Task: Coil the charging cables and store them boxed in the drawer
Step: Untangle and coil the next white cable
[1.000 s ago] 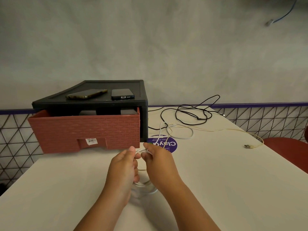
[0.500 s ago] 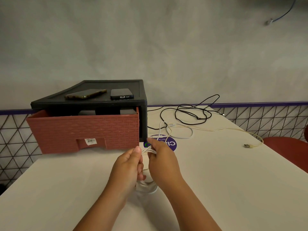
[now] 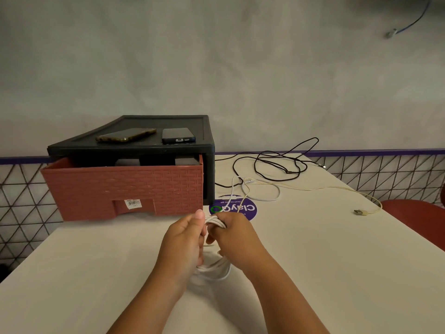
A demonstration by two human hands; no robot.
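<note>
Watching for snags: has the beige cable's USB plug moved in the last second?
No. The USB plug lies where it did, same gap to the purple sticker and the table edge.

White table (image 3: pixel 313 261): black drawer unit (image 3: pixel 130 148) back left; black cable (image 3: pixel 287 171), cream cable (image 3: pixel 358 211), purple sticker (image 3: pixel 243 208) beside it.

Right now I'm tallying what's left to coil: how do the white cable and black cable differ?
The white cable is partly looped, gripped by the left hand and right hand; the black cable sprawls loose, untouched. The white cable sits near, the black cable far back. Both are outside the drawer.
</note>
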